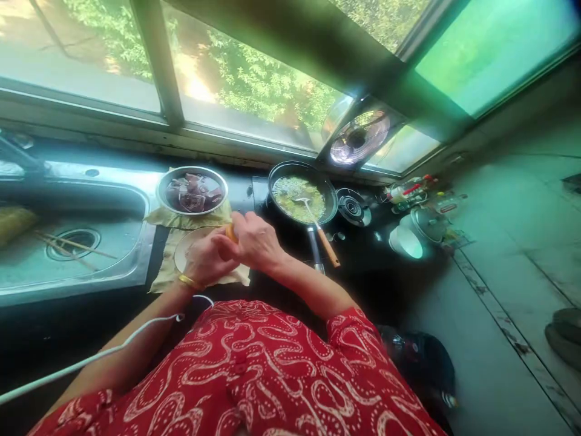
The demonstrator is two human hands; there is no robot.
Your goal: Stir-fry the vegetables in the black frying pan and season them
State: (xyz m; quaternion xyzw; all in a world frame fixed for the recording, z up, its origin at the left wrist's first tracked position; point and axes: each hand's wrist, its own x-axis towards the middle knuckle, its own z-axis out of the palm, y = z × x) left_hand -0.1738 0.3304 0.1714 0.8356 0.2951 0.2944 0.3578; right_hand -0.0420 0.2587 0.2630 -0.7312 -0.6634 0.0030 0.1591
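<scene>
My left hand [207, 257] and my right hand [258, 241] are pressed together above the counter, fingers curled. Between them a small orange-yellow thing [231, 232] shows; most of it is hidden, so its kind cannot be made out. Below my left hand lies a pale round plate [181, 253], partly covered by the hand, on a tan cloth [167, 272]. Just beyond stands a metal bowl [160, 192] with dark liquid and reddish-brown chunks in it.
Right of the bowl, a wok [334, 209] with greenish-yellow food sits on the stove, a wooden-handled spatula [327, 247] resting in it. A bare burner [353, 206], white bowl [405, 242] and bottles follow. The sink [131, 242] is left. A white cable [91, 360] crosses my left arm.
</scene>
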